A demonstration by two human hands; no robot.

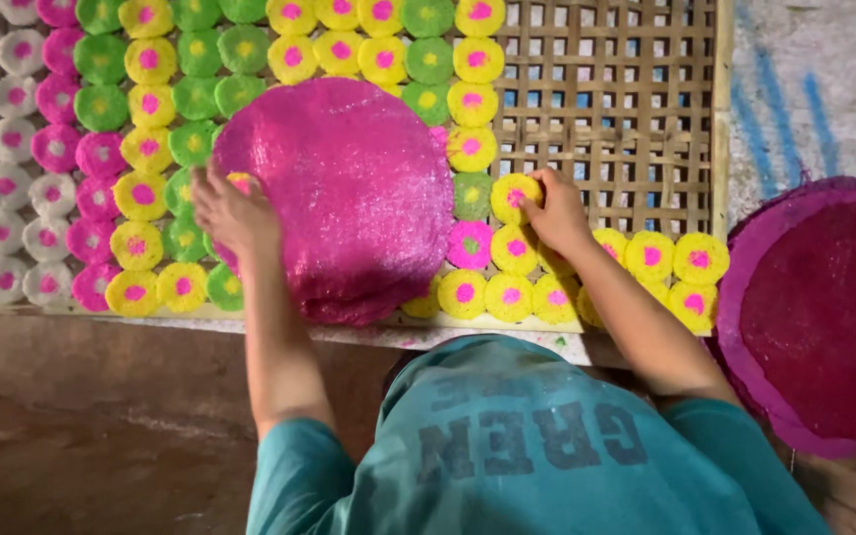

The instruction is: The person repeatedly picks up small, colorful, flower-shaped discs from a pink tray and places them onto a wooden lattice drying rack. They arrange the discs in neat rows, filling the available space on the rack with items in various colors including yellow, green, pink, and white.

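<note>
2 hands are working on a bamboo tray [636, 109]: the left hand [233, 210] is lying flat against the big pink disc [339, 193], while the right hand [555, 210] is pinching a yellow cake [513, 196]. Leaning on either could be crushing neighbouring cakes.

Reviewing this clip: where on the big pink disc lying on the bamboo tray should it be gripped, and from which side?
Probably at the big pink disc's near rim, coming from the tray's front edge. It lies flat and thin over the small round cakes, and that rim overhangs the edge, so fingers could slip underneath. The left hand already rests at its left rim.
</note>
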